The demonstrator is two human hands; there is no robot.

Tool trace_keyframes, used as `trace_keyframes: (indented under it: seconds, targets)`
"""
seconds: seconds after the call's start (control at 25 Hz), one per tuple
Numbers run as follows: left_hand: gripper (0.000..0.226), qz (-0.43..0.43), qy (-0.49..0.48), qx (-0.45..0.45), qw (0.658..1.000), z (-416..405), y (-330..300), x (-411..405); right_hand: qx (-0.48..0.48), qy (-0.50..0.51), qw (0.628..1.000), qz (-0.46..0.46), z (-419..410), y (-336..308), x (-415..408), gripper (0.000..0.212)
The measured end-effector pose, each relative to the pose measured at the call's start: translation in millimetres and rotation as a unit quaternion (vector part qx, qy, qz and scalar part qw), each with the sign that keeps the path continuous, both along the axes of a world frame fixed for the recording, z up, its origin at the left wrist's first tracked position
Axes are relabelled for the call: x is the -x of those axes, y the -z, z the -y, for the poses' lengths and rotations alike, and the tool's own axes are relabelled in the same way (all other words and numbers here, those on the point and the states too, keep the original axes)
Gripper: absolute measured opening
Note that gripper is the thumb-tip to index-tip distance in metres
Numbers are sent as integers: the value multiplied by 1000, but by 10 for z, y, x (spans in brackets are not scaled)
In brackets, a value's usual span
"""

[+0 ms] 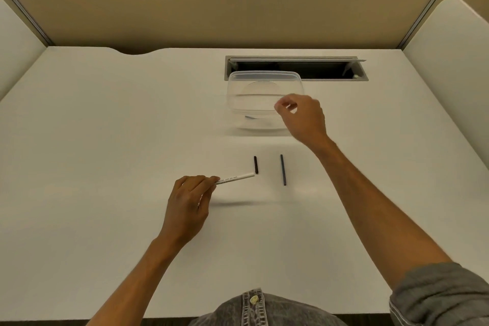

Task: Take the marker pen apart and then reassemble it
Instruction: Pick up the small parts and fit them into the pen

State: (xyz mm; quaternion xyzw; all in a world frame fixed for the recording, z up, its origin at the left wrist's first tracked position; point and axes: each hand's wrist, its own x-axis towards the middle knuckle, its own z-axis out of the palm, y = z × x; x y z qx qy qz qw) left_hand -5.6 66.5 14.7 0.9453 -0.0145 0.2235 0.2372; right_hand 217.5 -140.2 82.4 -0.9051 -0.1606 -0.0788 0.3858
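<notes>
Two dark parts of the marker lie loose on the counter: a short black piece, probably the cap, and a longer thin black rod, probably the ink core, just to the right of the cap. The left hand holds the white barrel, its fingers clamped on the near end, and the open end of the barrel almost touches the cap. If the barrel swings, it can push the cap or make the rod roll away, since both are round.

The right hand hovers beyond the cap, over the near edge of a clear container. Its thumb and forefinger are curled close together, but I cannot tell if they pinch something small or nothing. A tiny part such as the nib could fall here and be lost.

Inside the container a small grey-blue piece shows, blurred through the plastic; what it is stays unclear. The print on the barrel is too small to read.
</notes>
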Motion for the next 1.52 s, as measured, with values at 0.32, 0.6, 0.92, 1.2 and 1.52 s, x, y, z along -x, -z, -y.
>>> trace_keyframes:
  seconds: [0.32, 0.6, 0.92, 1.2, 1.52]
  targets:
    - [29, 9, -3, -2, 1000, 91, -111, -91, 59, 82, 989, -108, 354, 631, 694, 15]
    - [26, -1, -3, 0, 1000, 184, -132, -150, 124, 112, 978, -127, 299, 784, 890, 24]
    - [22, 6, -14, -8, 1000, 181, -181, -167, 195, 80, 973, -95, 285, 822, 872, 20]
    - [26, 10, -15, -6, 1000, 188, -230, -131, 36, 114, 976, -180, 411, 665, 944, 9]
    - [22, 30, -23, -5, 999, 257, -297, -159, -248, 36, 946, -207, 558, 278, 1113, 10]
